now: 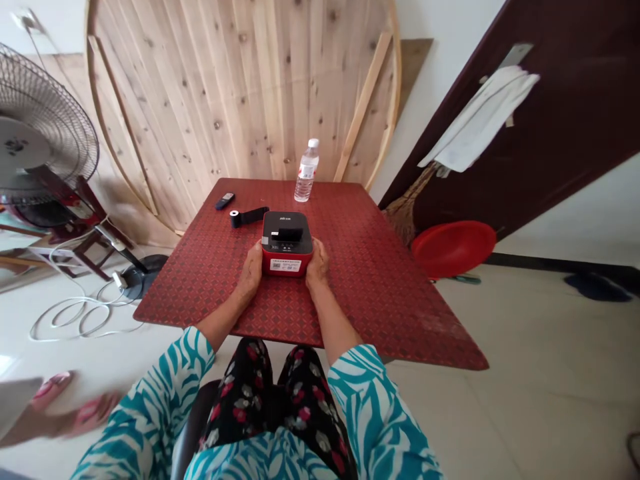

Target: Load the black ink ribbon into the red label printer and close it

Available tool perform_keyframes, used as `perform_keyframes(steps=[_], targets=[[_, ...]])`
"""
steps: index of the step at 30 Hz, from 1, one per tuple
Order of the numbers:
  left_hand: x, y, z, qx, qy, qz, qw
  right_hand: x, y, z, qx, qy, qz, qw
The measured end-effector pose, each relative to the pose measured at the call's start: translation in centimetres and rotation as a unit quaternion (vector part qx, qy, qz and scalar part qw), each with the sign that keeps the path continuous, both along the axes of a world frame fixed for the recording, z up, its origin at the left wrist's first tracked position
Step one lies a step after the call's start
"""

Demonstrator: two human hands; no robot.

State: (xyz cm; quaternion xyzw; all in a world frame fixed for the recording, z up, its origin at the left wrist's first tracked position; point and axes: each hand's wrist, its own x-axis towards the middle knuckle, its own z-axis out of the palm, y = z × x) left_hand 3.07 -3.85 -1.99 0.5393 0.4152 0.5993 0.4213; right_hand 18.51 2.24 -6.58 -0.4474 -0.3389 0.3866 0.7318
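Observation:
A small red and black printer (286, 261) sits on the table in front of me, a white label on its near side. My left hand (251, 272) is closed against its left side, and my right hand (318, 263) grips its right side. Fingertips of both hands are partly hidden behind the casing. On the black lid rests a small black cylindrical piece (289, 235). Just beyond my left hand lies a black ribbon roll (235, 219) with a pale core, its loose strip (255, 215) reaching toward the printer.
The red patterned table (380, 293) carries a water bottle (307, 171) and a dark remote-like object (225, 201) at the back. A fan (40, 127) and cables (75, 310) are at left. A red basin (454, 249) leans at right. Another person's feet (75, 407) show at lower left.

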Motion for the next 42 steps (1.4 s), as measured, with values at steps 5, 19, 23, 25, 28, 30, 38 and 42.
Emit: perform_keyframes(steps=[5,19,23,25,28,30,38,42], targets=[[0.1,0.7,-0.9,-0.041,-0.060,0.017,0.997,0.1,-0.1,-0.1,-0.005,0.002,-0.001,1.000],[-0.3,1.4,0.9,-0.136,-0.164,0.018,0.977,0.0,0.0,0.1,-0.020,-0.019,-0.007,1.000],[-0.2,1.9,1.5,-0.162,-0.162,0.031,0.973,-0.1,-0.1,0.4,-0.012,-0.017,-0.009,1.000],[0.0,1.9,1.9,-0.175,-0.163,0.040,0.970,0.0,-0.1,0.3,-0.011,-0.019,-0.010,1.000],[0.0,1.9,2.4,-0.190,-0.160,0.042,0.968,0.0,-0.1,0.2,-0.011,-0.022,-0.009,1.000],[-0.1,1.9,2.7,-0.195,-0.154,0.041,0.968,0.0,-0.1,0.1,-0.009,-0.023,-0.005,1.000],[-0.6,2.3,3.5,-0.231,-0.125,0.053,0.963,-0.1,-0.3,0.4,-0.019,-0.025,-0.005,0.999],[-0.5,2.4,3.2,-0.215,-0.116,0.048,0.969,-0.1,-0.2,0.4,-0.014,-0.014,0.002,1.000]])
